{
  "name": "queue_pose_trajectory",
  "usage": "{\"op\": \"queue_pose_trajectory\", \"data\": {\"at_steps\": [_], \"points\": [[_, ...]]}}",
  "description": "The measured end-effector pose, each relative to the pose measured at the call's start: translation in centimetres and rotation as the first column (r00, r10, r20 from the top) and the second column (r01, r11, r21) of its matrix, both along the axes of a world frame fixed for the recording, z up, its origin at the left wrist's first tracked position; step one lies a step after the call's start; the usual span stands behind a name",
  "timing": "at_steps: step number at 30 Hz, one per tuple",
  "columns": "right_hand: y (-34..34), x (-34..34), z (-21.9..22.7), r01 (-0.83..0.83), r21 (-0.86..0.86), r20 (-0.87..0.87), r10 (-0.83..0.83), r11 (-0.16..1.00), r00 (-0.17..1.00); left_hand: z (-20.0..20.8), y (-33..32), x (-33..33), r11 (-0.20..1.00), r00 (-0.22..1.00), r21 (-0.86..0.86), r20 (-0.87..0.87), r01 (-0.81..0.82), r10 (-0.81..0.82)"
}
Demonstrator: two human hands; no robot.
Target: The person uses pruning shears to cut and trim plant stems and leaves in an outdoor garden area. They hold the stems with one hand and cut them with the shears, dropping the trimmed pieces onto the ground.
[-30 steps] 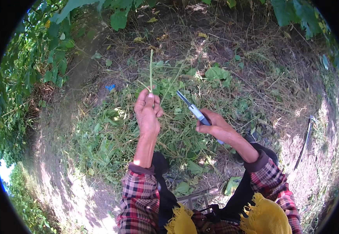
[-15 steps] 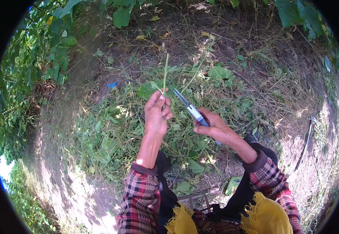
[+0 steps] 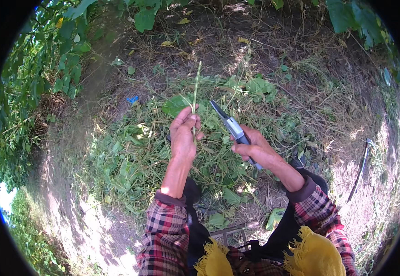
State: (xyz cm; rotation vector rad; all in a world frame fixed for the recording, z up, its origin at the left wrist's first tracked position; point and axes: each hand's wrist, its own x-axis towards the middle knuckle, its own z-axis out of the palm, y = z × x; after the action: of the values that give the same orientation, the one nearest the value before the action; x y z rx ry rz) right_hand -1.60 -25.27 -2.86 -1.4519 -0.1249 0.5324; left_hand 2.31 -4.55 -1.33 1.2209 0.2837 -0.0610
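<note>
My left hand (image 3: 184,135) is closed around a thin, pale green plant stem (image 3: 197,80) that points up and away from me. A short side stalk branches off near the fingertips. Just beyond that hand lies a broad green leaf (image 3: 173,106). My right hand (image 3: 260,149) grips what looks like a knife (image 3: 233,127), with a narrow dark blade, a silver middle part and a blue-grey handle. Its tip slants up and left toward the stem, with a gap between them. Beneath both hands spreads a heap of cut greenery (image 3: 131,161).
A long, thin dark tool (image 3: 360,170) lies on the ground at the right. A blue scrap (image 3: 133,100) lies left of the heap. Leafy plants (image 3: 66,50) border the far left, and leaves (image 3: 354,18) hang at the top. A metal frame (image 3: 229,237) shows near my legs.
The knife has shifted slightly right and turned steeper, leaving a wider gap to the stem. More of its handle shows below my right hand. The left hand has barely moved.
</note>
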Motion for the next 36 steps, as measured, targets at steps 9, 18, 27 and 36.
{"op": "queue_pose_trajectory", "data": {"at_steps": [9,18,27,36], "points": [[-1.1,0.9,-1.4,0.127,-0.095,0.133,-0.114,0.987,0.984,0.4,0.6,0.2,0.997,0.998,0.047,0.031,-0.054,0.053],[-0.7,0.2,-0.7,0.033,-0.224,0.174,0.007,0.974,0.985,0.8,-0.2,-0.2,0.968,0.995,0.233,-0.036,0.097,-0.091],[-0.9,0.3,-0.4,0.027,-0.221,0.135,0.003,0.975,0.991,0.4,-0.1,-0.3,0.937,0.993,0.330,-0.017,0.112,-0.113],[-1.5,0.6,-0.4,0.082,-0.208,0.146,-0.052,0.975,0.988,0.3,0.0,-0.4,0.891,0.993,0.441,0.006,0.106,-0.121]]}}
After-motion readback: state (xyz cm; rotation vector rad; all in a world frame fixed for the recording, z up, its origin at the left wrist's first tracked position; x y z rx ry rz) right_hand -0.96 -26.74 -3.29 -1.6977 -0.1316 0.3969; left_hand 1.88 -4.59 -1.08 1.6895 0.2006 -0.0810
